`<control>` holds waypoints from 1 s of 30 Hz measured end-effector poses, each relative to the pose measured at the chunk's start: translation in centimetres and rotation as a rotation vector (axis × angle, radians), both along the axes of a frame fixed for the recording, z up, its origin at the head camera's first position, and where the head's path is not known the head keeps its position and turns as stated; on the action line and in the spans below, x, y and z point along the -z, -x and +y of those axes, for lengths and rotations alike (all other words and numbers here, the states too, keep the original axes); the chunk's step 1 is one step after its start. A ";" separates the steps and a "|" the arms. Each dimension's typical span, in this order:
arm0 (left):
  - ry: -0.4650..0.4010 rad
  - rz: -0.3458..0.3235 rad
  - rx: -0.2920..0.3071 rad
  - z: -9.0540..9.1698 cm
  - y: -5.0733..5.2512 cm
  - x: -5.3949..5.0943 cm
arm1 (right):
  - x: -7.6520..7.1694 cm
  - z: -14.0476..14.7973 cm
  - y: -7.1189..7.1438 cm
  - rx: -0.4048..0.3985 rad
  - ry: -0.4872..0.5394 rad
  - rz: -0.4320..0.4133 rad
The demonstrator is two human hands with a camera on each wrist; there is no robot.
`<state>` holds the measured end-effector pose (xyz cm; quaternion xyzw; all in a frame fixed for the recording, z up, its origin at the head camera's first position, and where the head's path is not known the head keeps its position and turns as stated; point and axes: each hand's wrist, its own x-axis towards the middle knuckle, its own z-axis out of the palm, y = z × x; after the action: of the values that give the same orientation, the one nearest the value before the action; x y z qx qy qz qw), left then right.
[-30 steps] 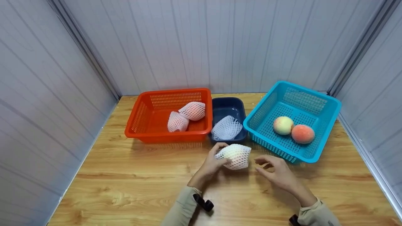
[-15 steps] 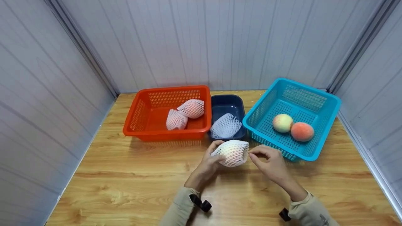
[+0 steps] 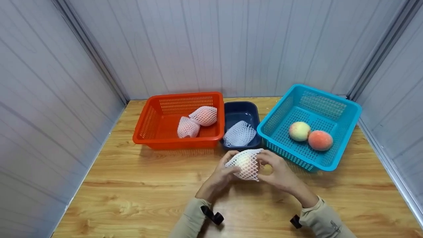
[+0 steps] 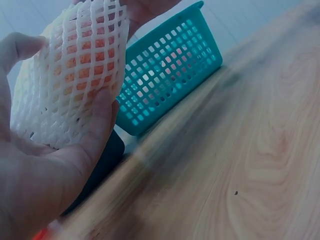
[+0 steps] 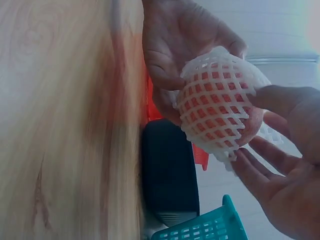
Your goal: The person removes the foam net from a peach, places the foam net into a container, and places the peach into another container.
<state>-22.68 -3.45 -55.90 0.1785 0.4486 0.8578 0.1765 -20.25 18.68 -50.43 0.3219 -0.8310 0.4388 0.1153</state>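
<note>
In front of the navy tub, my left hand (image 3: 220, 174) holds a peach (image 5: 254, 126) wrapped in a white foam net (image 3: 244, 165). Its thumb and fingers curl round the net's closed side. My right hand (image 3: 283, 175) is at the net's open end, thumb on one edge and fingers at the other, as the right wrist view shows. A strip of bare reddish peach skin shows there between the net's rim and the right fingers. The navy tub (image 3: 252, 109) contains a loose white foam net (image 3: 239, 134).
Left of the tub stands a red basket (image 3: 155, 145) with two netted peaches (image 3: 204, 115). On the right, a turquoise basket (image 3: 347, 132) bears two bare peaches, one yellowish (image 3: 299, 131) and one reddish (image 3: 320, 140). Pale panel walls (image 3: 198, 46) enclose the wooden table (image 3: 132, 191).
My right hand has moved left from beside the netted peach onto the net's open end and now grips its edge. My left hand keeps its hold in nearly the same place.
</note>
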 end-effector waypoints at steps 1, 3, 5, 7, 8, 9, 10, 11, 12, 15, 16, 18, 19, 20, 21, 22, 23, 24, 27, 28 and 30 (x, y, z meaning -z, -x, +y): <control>0.000 -0.001 0.002 0.0 0.0 0.0 | 0.0 0.0 0.1 -0.006 -0.016 0.008; 0.008 0.000 0.000 0.0 -0.1 -0.1 | 0.1 -0.2 0.2 -0.018 -0.046 0.025; 0.022 -0.005 0.002 0.0 -0.1 -0.2 | 0.2 -0.4 0.4 -0.027 -0.065 0.042; 0.037 -0.008 0.005 0.0 -0.2 -0.2 | 0.3 -0.5 0.5 -0.024 -0.086 0.056; 0.046 -0.009 0.007 0.0 -0.2 -0.2 | 0.4 -0.6 0.5 -0.020 -0.095 0.055; 0.054 -0.011 0.010 0.0 -0.3 -0.3 | 0.5 -0.6 0.5 -0.015 -0.103 0.052; 0.062 -0.014 0.012 -0.1 -0.3 -0.3 | 0.6 -0.7 0.4 -0.010 -0.108 0.049; 0.067 -0.014 0.015 -0.1 -0.4 -0.2 | 0.7 -0.7 0.4 -0.006 -0.110 0.050; 0.074 -0.014 0.020 -0.1 -0.4 -0.2 | 0.9 -0.7 0.3 0.004 -0.114 0.055; 0.080 -0.028 0.053 -0.1 -0.5 -0.1 | 1.3 -0.6 0.1 0.019 -0.103 0.097; 0.078 -0.032 0.068 -0.1 -0.5 -0.1 | 1.5 -0.5 0.1 0.025 -0.094 0.119; 0.061 -0.047 0.100 -0.2 -0.6 0.0 | 1.7 -0.4 0.0 0.038 -0.074 0.156; 0.051 -0.059 0.111 -0.3 -0.6 0.0 | 1.7 -0.4 0.0 0.041 -0.065 0.167; 0.040 -0.073 0.117 -0.4 -0.5 -0.1 | 1.7 -0.3 0.0 0.044 -0.056 0.177; 0.034 -0.084 0.115 -0.5 -0.5 -0.1 | 1.7 -0.3 0.0 0.050 -0.053 0.180; 0.032 -0.096 0.107 -0.7 -0.4 -0.1 | 1.7 -0.2 0.0 0.055 -0.052 0.181; 0.034 -0.110 0.093 -0.9 -0.4 -0.2 | 1.7 -0.2 0.0 0.056 -0.054 0.182; 0.043 -0.126 0.077 -1.2 -0.3 -0.2 | 1.7 -0.2 0.0 0.058 -0.059 0.187; 0.094 -0.176 0.036 -1.9 -0.1 -0.2 | 1.7 -0.1 0.1 0.048 -0.066 0.210; 0.116 -0.191 0.032 -2.1 0.0 -0.2 | 1.7 -0.1 0.1 0.046 -0.067 0.220; 0.145 -0.231 0.038 -2.4 0.1 -0.3 | 1.8 -0.1 0.2 0.041 -0.062 0.239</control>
<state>-22.79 -5.83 -55.63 0.0736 0.4827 0.8344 0.2557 -20.45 18.63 -52.19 0.3584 -0.8309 0.3688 0.2124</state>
